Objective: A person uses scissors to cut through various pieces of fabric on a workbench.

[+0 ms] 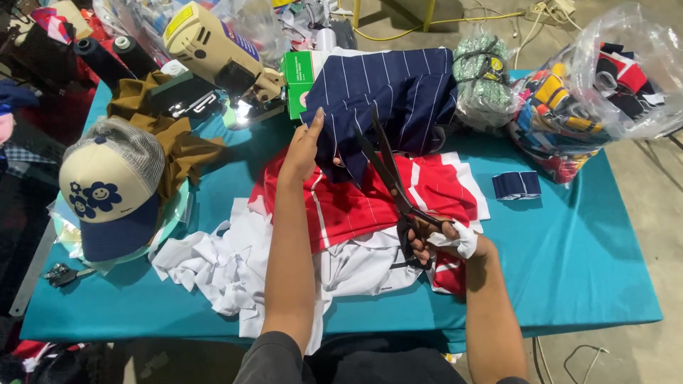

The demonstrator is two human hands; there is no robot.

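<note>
My left hand (pixel 304 146) grips the lower edge of a navy fabric with thin white stripes (pixel 398 92) and holds it up off the table. My right hand (pixel 442 238) is closed in the handles of large black scissors (pixel 388 167) and also clutches a white scrap. The blades point up and away, slightly parted, at the navy fabric's edge beside my left hand. Under them lie a red and white striped garment (pixel 356 206) and white cloth pieces (pixel 235 263).
A teal cloth covers the table (pixel 569 242). A cream and navy cap (pixel 110 192) and brown fabric (pixel 174 139) lie left. A cream cutting machine (pixel 213 46) and green box (pixel 299 78) stand behind. A plastic bag of coloured pieces (pixel 590 92) sits right, a small navy piece (pixel 517 185) near it.
</note>
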